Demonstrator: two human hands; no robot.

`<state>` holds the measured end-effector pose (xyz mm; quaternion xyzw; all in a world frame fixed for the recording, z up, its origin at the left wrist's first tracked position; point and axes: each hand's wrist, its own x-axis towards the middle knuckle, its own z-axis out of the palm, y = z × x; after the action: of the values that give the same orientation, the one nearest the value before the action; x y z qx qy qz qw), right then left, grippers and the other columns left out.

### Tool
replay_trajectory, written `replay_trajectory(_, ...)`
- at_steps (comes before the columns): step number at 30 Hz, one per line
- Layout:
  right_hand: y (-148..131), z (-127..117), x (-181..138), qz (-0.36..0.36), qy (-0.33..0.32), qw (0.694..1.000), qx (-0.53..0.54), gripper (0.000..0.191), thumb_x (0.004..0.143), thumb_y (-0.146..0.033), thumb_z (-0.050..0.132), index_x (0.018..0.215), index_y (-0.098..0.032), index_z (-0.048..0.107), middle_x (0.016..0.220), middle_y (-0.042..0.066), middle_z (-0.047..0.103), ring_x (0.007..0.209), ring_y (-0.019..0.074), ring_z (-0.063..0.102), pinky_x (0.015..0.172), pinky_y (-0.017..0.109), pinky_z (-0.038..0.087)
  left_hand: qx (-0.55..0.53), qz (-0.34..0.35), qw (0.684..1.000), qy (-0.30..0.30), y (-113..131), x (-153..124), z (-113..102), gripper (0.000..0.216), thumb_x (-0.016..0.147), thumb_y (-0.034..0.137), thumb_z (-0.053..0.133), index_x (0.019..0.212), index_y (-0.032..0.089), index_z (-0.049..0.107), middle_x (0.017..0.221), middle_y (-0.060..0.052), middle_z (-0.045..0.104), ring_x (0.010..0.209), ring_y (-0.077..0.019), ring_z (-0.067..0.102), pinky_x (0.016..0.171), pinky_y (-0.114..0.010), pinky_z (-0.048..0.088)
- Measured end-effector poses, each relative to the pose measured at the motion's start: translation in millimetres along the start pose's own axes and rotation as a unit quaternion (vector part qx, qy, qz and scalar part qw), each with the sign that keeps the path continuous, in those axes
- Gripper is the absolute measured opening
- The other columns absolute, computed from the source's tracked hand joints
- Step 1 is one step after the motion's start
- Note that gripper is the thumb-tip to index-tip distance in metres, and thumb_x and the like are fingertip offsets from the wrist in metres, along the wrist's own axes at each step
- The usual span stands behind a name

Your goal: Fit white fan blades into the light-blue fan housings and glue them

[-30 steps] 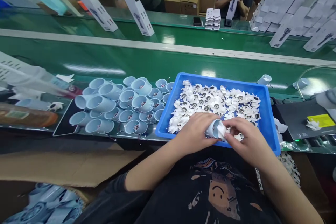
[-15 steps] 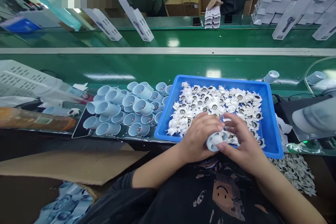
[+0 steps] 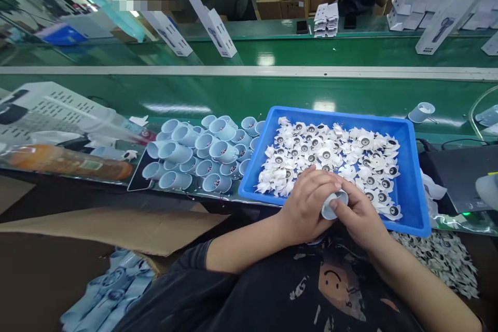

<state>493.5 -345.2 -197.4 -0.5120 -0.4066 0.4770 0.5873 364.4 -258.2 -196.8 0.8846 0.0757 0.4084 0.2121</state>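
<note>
My left hand (image 3: 307,202) is wrapped round a small pale-blue cup-shaped housing (image 3: 334,203) at the near edge of a blue tray (image 3: 412,192). My right hand (image 3: 360,215) meets it from the right, fingers pinched and pressed against the housing's open end. The tray holds several white fan impellers (image 3: 330,153). Left of the tray lies a pile of several more pale-blue housings (image 3: 198,153), most lying on their sides.
A green conveyor belt (image 3: 249,96) runs behind the tray, with white boxes (image 3: 213,26) on its far side. Two other people stand across it. A loose housing (image 3: 422,112) lies at right. Cardboard (image 3: 116,231) and a bag of blue parts (image 3: 112,290) sit lower left.
The white impeller that my right hand held at the housing's mouth is no longer visible. Both hands stay together at the tray's near edge, and the camera has shifted a little.
</note>
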Motion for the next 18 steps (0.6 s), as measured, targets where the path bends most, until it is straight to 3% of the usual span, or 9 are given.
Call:
replay_trajectory(4, -3.2, -16.0, -8.2, 0.013, -0.031, 0.999, 0.012, 0.058, 0.09, -0.052, 0.067, 0.141, -0.039, 0.046, 0.145, 0.004, 0.047, 0.129, 0.0248, 0.049, 0.109, 0.043, 0.043, 0.056, -0.022, 0.994, -0.093, -10.1, 21.5, -18.8, 0.038, 0.087, 0.035, 0.061, 0.121, 0.022, 0.05, 0.123, -0.013, 0.056, 0.123, -0.029, 0.05, 0.111, -0.052, 0.034)
replay_trajectory(8, -8.1, -36.1, -29.6, -0.003, -0.007, 0.999, -0.039, 0.056, 0.095, -0.05, 0.061, 0.144, -0.051, 0.033, 0.153, 0.0, 0.033, 0.132, 0.0255, 0.046, 0.112, 0.051, 0.037, 0.107, -0.146, 0.974, -0.135, -65.7, 77.5, -29.5, 0.051, 0.073, 0.036, 0.078, 0.117, 0.025, 0.056, 0.115, -0.009, 0.056, 0.11, -0.03, 0.054, 0.098, -0.049, 0.045)
replay_trajectory(12, -5.4, -37.8, -46.2, -0.007, -0.015, 0.996, -0.088, 0.047, 0.096, -0.051, 0.057, 0.14, -0.047, 0.041, 0.148, 0.004, 0.039, 0.128, 0.0253, 0.05, 0.108, 0.048, 0.042, 0.099, -0.252, 0.955, -0.125, -135.3, 142.9, 1.3, 0.064, 0.078, 0.014, 0.066, 0.135, 0.019, 0.039, 0.128, -0.012, 0.054, 0.111, -0.0234, 0.057, 0.097, -0.038, 0.048)
replay_trajectory(15, -4.3, -35.6, -52.0, -0.02, -0.032, 0.992, -0.123, 0.041, 0.098, -0.05, 0.054, 0.137, -0.042, 0.047, 0.144, 0.006, 0.043, 0.12, 0.0239, 0.056, 0.102, 0.044, 0.049, 0.142, -0.255, 0.924, -0.247, -163.8, 174.7, 38.5, 0.057, 0.084, 0.011, 0.06, 0.137, 0.014, 0.04, 0.134, -0.013, 0.054, 0.117, -0.0211, 0.056, 0.1, -0.032, 0.046)
replay_trajectory(18, -10.9, -44.5, -63.6, -0.063, -0.007, 0.97, -0.236, 0.033, 0.099, -0.043, 0.053, 0.132, -0.038, 0.053, 0.139, 0.005, 0.05, 0.124, 0.0245, 0.053, 0.102, 0.041, 0.05, 0.164, -0.247, 0.889, -0.35, -168.5, 187.5, 55.5, 0.039, 0.09, 0.021, 0.061, 0.127, 0.012, 0.054, 0.128, -0.011, 0.059, 0.111, -0.0228, 0.06, 0.096, -0.037, 0.051)
